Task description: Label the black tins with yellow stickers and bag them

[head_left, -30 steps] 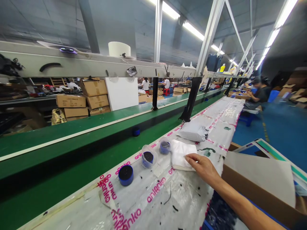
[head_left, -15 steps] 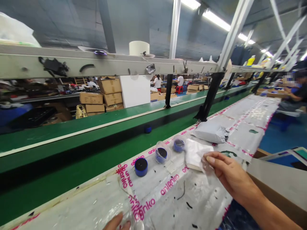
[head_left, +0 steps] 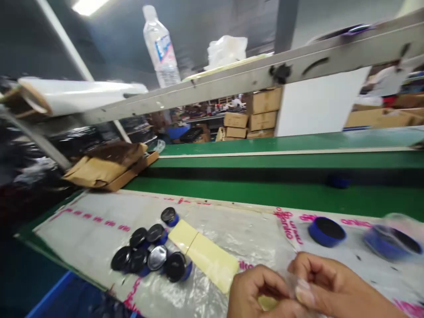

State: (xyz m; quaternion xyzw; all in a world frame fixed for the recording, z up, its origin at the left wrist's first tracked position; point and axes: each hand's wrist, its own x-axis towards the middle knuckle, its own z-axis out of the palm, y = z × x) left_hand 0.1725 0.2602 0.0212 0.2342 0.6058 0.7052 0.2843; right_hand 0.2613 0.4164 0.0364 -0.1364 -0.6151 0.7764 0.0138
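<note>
"Beside a green belt [head_left: 232, 194], a worker's bare left hand [head_left: 255, 291] and right hand [head_left: 334, 282] meet over a surface [head_left: 261, 225] covered in pink-lettered plastic."

"What is between them?"

"A crumpled piece of clear film [head_left: 293, 282], caught between the fingertips of both hands. The right grip pinches it, thumb pressed against it; the left grip pinches its other side, fingers curled. Blur hides its exact outline."

"And near the right hand?"

"A blue disc [head_left: 326, 236] with a black top sits on the surface just beyond that hand, apart from its fingers. Farther right, a second disc [head_left: 380, 243] is partly covered by a clear plastic wrap [head_left: 400, 221]."

"What lies on the other side?"

"Two yellow sheets [head_left: 212, 260] slant end to end toward the left hand. Past them, seven black-topped blue pieces [head_left: 177, 266] cluster together, one top catching the light."

"Anything on the belt, or above?"

"One dark blue piece [head_left: 338, 180] rests on the belt. Overhead, a clear bottle [head_left: 162, 53] and a white roll [head_left: 82, 95] share the shelf [head_left: 198, 92], while a cardboard tray [head_left: 106, 170] occupies the surface's far left corner."
</note>
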